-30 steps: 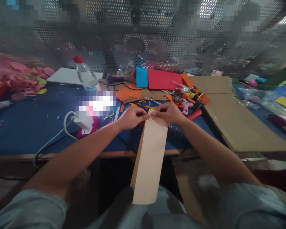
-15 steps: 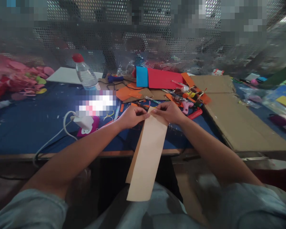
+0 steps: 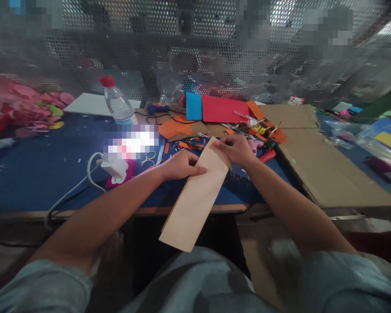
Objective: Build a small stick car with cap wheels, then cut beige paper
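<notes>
Both my hands grip a folded strip of tan paper or thin card (image 3: pixel 195 202), held slanting over the table's front edge with its lower end toward me. My left hand (image 3: pixel 182 166) pinches its left long edge, thumb lying on top and fingers underneath. At the upper right corner, my right hand (image 3: pixel 237 150) pinches the strip between thumb and fingers. A second layer shows as a thin line along the left edge. The fingers beneath the paper are partly hidden.
On the blue table (image 3: pixel 52 174) are a water bottle (image 3: pixel 117 102), a white plug (image 3: pixel 114 167) with cables, and a red and blue sheet (image 3: pixel 223 108). Orange scraps (image 3: pixel 176 128) and a red-handled tool (image 3: pixel 267 155) lie ahead; cardboard (image 3: pixel 329 169) is at right.
The strip's lower end has swung left and up, and its layers now lie closer together. My left hand has slid down along the left edge; my right hand has shifted slightly right.
</notes>
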`<state>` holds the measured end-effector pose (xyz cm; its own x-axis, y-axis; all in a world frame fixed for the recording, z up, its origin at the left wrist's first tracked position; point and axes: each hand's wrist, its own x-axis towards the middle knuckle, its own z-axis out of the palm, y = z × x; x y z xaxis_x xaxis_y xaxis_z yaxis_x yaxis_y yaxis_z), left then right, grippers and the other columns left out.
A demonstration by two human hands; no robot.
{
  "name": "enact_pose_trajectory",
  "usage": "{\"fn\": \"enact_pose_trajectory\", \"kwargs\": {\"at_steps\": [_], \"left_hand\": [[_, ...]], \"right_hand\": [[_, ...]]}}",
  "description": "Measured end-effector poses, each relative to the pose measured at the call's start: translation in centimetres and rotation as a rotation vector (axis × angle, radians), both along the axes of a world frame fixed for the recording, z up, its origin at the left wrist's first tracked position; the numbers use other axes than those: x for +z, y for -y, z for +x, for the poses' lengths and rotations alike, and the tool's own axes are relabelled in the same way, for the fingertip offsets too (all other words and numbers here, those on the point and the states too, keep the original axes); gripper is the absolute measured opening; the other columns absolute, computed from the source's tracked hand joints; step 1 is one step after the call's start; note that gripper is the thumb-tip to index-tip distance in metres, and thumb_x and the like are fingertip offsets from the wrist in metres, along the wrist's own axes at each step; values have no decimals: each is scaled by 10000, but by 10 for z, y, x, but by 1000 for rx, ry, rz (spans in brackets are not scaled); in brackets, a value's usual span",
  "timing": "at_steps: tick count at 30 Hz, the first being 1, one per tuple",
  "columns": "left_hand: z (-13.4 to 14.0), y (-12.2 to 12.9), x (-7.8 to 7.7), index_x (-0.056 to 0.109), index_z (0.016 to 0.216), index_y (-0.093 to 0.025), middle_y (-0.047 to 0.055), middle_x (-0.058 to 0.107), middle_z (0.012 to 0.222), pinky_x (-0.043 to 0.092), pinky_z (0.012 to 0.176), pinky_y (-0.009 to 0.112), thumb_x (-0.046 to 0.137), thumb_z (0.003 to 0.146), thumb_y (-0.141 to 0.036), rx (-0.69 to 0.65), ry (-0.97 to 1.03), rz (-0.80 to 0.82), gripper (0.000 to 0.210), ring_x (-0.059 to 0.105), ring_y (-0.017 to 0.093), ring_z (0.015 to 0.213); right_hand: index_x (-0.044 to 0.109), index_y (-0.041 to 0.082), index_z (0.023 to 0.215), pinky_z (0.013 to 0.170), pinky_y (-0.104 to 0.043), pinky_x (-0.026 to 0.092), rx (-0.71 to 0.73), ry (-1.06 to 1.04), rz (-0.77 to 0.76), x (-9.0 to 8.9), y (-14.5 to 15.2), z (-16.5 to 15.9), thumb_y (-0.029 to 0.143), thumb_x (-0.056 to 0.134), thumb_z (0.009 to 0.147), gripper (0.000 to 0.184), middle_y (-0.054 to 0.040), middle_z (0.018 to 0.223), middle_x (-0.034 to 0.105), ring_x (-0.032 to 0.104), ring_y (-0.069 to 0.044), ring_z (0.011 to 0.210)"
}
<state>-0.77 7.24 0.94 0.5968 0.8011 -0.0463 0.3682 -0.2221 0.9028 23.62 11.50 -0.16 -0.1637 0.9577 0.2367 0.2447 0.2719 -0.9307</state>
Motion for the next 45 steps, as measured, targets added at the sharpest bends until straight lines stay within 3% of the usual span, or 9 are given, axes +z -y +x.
{"fn": "enact_pose_trajectory", "kwargs": {"at_steps": [4,10,19,26,32,45], "left_hand": [[-1,1,2,836,806,-146,39,760,717,456,542,246,840,779,-491,-40,-67,7,345,652,172,606],[-1,2,3,829,836,-141,95,814,833,492,567,247,775,843,-557,-66,-133,-5,420,726,210,692],[0,4,2,809,871,-145,117,834,917,547,609,263,738,897,-560,-106,-95,-58,422,773,242,773],[4,9,8,766,799,-125,107,797,824,490,572,241,694,909,-636,-118,-118,-87,528,720,202,698],[3,13,12,772,873,-114,117,805,864,508,607,249,668,909,-683,-119,-129,-118,579,734,212,733],[4,12,5,748,866,-114,125,790,839,491,558,248,571,889,-843,-113,-100,-183,751,723,205,692]], "right_hand": [[728,178,677,481,-277,326,-19,0,1,-1,-3,3,717,877,655,559,-25,621,627,479,-130,547],[723,181,671,489,-273,302,-34,-49,-15,-3,-6,6,686,906,624,539,-11,606,614,452,-121,544],[720,181,651,479,-269,334,-51,-113,-32,-3,-4,2,659,938,604,527,-18,621,634,481,-123,544],[736,172,663,473,-252,346,-67,-122,-53,-4,-5,2,667,935,583,539,-18,627,659,496,-118,544],[760,174,673,472,-247,351,-67,-173,-43,-4,-6,1,654,948,574,525,-13,625,668,501,-110,535],[755,183,677,477,-254,349,-85,-148,-7,-9,-9,3,636,931,634,488,-20,633,680,516,-121,541]]}}
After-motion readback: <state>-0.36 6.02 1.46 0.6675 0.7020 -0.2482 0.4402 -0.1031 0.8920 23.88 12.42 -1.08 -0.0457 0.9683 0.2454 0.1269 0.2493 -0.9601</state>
